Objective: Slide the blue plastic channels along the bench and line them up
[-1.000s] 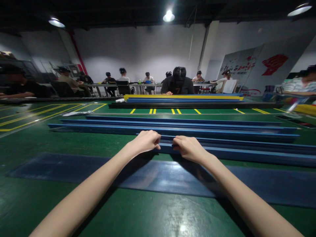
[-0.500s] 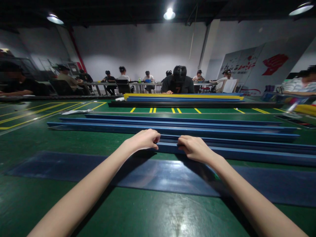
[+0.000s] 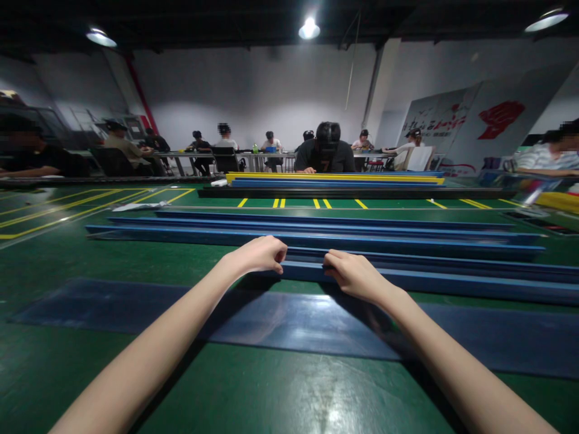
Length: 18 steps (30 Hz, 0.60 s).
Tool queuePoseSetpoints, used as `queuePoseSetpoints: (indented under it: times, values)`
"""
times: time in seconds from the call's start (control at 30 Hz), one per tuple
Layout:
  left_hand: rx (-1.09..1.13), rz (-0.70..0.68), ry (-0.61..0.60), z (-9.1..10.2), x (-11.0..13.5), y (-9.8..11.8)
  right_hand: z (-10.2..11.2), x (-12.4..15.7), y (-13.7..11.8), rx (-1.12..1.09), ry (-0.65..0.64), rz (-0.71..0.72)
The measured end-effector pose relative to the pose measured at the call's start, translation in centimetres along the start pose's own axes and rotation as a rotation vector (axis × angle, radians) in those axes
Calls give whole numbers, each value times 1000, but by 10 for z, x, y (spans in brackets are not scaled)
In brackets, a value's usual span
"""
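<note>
A long blue channel strip (image 3: 434, 280) lies across the green table, running off to the right. My left hand (image 3: 265, 253) is closed around its left end, fingers over the top and thumb at the near side. A short way to the right, my right hand (image 3: 350, 270) pinches the same strip's near wall. What the fingertips cover is hidden. Nearer to me, beneath both forearms, a flat, glossy, dark blue sheet (image 3: 316, 325) lies on the table. Just beyond the hands rest several more blue channel strips (image 3: 190, 235), side by side.
Farther back, yellow and blue strips (image 3: 335, 179) lie stacked by a long black bar (image 3: 362, 193). A dark phone-like object (image 3: 543, 223) lies at the right. Across the table sits a person (image 3: 325, 150) with head bowed. Yellow lines mark the green tabletop (image 3: 289, 392).
My left hand has slid slightly left along the blue strip, widening the gap between the hands. My right hand has hardly moved and keeps its pinch.
</note>
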State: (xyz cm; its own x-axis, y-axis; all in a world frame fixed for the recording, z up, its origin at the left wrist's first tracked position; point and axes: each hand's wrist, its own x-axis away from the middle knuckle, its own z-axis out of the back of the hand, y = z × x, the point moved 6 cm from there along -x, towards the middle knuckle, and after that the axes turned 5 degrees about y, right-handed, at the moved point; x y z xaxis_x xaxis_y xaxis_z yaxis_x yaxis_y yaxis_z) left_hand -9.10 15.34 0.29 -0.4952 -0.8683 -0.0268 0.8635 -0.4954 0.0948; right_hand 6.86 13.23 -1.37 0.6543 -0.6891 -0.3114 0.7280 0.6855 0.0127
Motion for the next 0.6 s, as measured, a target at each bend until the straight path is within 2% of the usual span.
queuePoseSetpoints:
  times: [0.6]
  values:
    - [59,15,-18,0,1,-2,-1,0,0,24,5,7]
